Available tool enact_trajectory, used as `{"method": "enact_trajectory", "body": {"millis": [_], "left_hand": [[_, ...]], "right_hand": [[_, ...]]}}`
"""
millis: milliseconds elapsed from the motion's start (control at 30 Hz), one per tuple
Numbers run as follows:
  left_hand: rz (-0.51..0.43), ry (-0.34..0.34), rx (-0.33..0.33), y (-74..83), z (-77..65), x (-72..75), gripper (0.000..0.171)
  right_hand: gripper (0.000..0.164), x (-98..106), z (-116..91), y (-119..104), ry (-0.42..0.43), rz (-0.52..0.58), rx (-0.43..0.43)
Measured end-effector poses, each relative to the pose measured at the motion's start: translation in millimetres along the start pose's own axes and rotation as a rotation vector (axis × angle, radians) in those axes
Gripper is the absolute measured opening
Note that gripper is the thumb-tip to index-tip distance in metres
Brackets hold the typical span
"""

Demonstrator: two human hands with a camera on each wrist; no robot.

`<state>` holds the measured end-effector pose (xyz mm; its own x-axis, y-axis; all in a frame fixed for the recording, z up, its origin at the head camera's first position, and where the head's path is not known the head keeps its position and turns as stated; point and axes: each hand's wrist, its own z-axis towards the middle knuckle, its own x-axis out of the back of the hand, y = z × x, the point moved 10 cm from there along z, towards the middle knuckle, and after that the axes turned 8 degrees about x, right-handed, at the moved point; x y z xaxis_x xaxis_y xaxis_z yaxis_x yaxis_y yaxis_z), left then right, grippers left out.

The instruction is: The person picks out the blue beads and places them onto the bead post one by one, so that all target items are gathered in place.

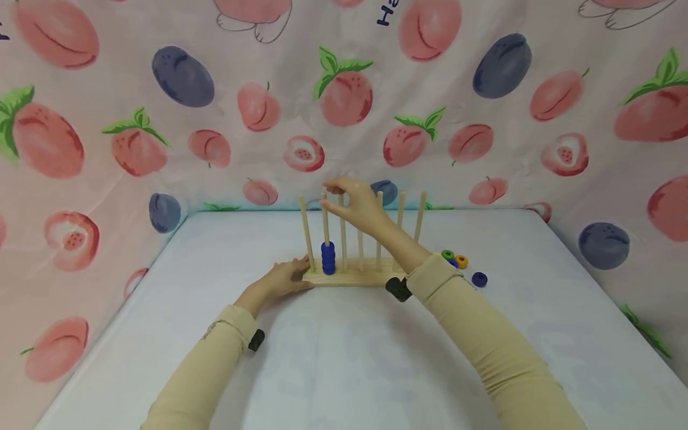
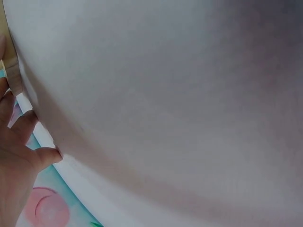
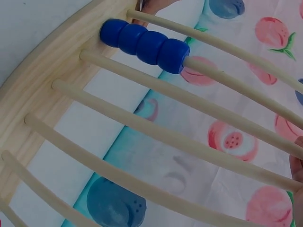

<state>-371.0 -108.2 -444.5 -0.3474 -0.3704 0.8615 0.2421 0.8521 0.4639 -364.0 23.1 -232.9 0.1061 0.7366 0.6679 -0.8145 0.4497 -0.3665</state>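
A wooden peg stand (image 1: 349, 279) with several upright pegs sits on the white table. Several blue beads (image 1: 328, 258) are stacked at the foot of its second peg from the left; the right wrist view shows these blue beads (image 3: 147, 47) side by side. At the stand's left end my left hand (image 1: 280, 279) grips the base between thumb and fingers, the other fingertips down on the table. My right hand (image 1: 357, 206) is up at the top of the second peg, thumb and forefinger apart around its tip, and no bead shows between them.
Right of the stand, partly behind the right sleeve, lie loose beads: a green bead (image 1: 448, 254), an orange bead (image 1: 461, 261), a blue bead and a dark blue bead (image 1: 479, 279). A fruit-printed cloth (image 1: 301, 119) hangs behind the table.
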Motion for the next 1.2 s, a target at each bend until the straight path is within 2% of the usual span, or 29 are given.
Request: {"method": "enact_trajectory", "body": {"millis": [167, 333, 533, 767, 1000, 1200], "left_hand": [[-0.014, -0.008, 0.013, -3.4, 2.1, -0.9, 0.064], [-0.012, -0.017, 0.02, -3.0, 4.5, -4.1, 0.065], [-0.003, -0.015, 0.029, -2.0, 3.6, -0.8, 0.063], [-0.003, -0.017, 0.02, -3.9, 0.8, -3.5, 0.063], [0.051, -0.009, 0.001, -2.8, 1.6, -2.0, 0.064], [0.023, 0.001, -0.025, -1.5, -0.7, -2.8, 0.063]], "right_hand": [[0.034, 4.2, -2.4, -0.9, 0.055, 0.04, 0.026], [0.034, 8.4, -8.0, -1.4, 0.057, 0.019, 0.031], [0.034, 15.6, -10.9, -0.4, 0.05, 0.019, 0.023], [0.033, 18.8, -16.9, -6.2, 0.053, 0.052, 0.047], [0.033, 26.9, -19.8, -12.2, 0.072, 0.098, 0.073], [0.033, 32.9, -32.7, -10.0, 0.081, 0.138, 0.089]]}}
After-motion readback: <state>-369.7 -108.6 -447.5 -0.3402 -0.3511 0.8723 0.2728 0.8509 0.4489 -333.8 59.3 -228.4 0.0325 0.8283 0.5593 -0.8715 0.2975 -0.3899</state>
